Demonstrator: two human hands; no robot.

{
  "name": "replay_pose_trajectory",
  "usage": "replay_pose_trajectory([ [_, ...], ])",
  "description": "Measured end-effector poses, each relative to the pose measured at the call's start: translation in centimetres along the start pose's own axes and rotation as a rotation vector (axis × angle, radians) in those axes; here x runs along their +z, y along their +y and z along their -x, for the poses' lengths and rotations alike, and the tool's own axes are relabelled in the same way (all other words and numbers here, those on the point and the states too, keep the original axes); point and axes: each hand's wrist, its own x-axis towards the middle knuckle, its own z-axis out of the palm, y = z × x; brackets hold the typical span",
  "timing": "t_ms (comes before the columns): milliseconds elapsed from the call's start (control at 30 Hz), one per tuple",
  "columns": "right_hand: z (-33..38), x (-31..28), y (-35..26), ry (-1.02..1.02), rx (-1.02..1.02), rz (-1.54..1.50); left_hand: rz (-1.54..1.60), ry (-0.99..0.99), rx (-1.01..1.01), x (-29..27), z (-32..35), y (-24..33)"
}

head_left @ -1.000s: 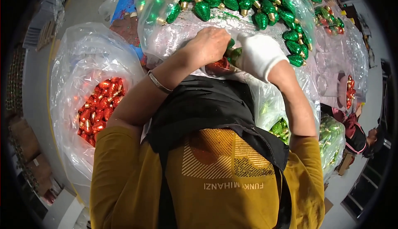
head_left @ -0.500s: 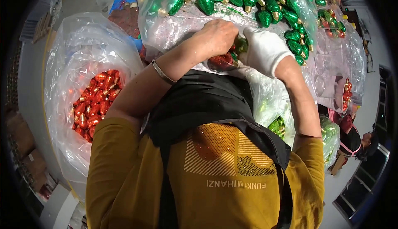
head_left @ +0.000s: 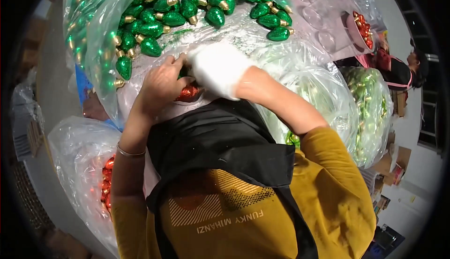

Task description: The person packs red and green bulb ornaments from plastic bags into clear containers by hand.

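My bare left hand [head_left: 161, 84], with a bracelet at its wrist, curls its fingers round a small clear pack close to my apron. A red glittery bulb-shaped ornament [head_left: 188, 93] shows in the pack below my thumb, with a bit of dark green above it. My right hand [head_left: 219, 69], in a white glove, presses against the pack's other side; motion smears it and its fingers are hidden. Just beyond both hands, green glittery bulb ornaments [head_left: 174, 18] with gold caps lie on the plastic-covered table [head_left: 239, 34].
A clear plastic bag [head_left: 77, 141] with red ornaments [head_left: 107, 184] stands at my left. Bags of light-green ornaments [head_left: 368, 113] stand at my right. Farther right, a person [head_left: 398, 66] sits near a pink bowl [head_left: 356, 34] of red ornaments.
The view has swung, so the table and bags appear shifted. Both hands stay together at the pack; my left hand's thumb now shows, and the gloved right hand is more blurred.
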Motion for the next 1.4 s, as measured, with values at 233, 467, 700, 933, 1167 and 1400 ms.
replay_pose_trajectory([
  [233, 4.8, 2.1, 24.5, 0.082, 0.884, 0.127, -0.254, 0.026, 0.261, 1.0, 1.2, 0.9],
  [467, 2.5, 11.3, 25.3, 0.333, 0.700, -0.032, 0.116, 0.386, 0.084, -5.5, 5.6, 2.9],
  [700, 1.6, 12.9, 22.4, 0.515, 0.506, -0.047, -0.214, 0.659, -1.141, -4.6, 30.8, -5.3],
  [933, -2.2, 11.6, 17.8, 0.456, 0.681, -0.125, -0.127, -0.486, -1.193, 20.8, 58.1, -17.6],
  [1167, 1.4, 9.2, 17.2, 0.516, 0.659, -0.530, 0.539, 0.248, -1.013, 18.7, 48.5, -16.6],
  [1400, 7.4, -0.1, 18.9, 1.108, 0.407, -0.561, 0.222, -0.014, -1.173, 5.1, 59.1, -10.7],
])
